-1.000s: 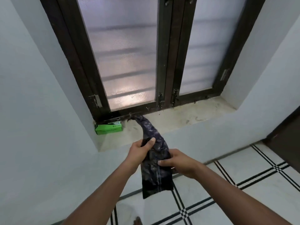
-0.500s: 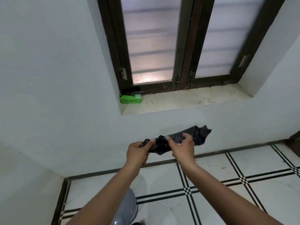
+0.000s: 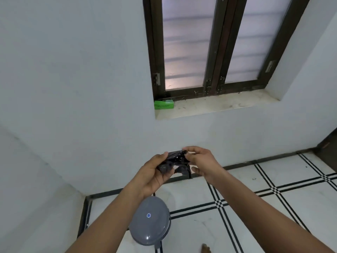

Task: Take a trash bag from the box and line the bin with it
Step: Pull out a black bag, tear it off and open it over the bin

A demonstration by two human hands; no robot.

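Note:
A crumpled black trash bag (image 3: 176, 162) is bunched between both hands, held in the air in front of the white wall. My left hand (image 3: 155, 172) grips its left side from below. My right hand (image 3: 199, 161) pinches its upper right edge with thumb and fingers. The green box (image 3: 163, 104) lies on the left end of the windowsill, well above and behind the hands. The grey bin (image 3: 149, 220) stands on the floor below my left forearm, its round lid closed and a small blue sticker on top.
A dark-framed frosted window (image 3: 209, 46) sits above the stone sill (image 3: 218, 106). White floor tiles with black lines (image 3: 255, 207) stretch to the right. A dark door edge (image 3: 328, 143) shows at far right. My toes (image 3: 206, 248) are near the bin.
The view has pulled back and down from the sill, bringing the grey bin into sight. The bag, hanging long a second ago, is now gathered into a small bunch between both hands.

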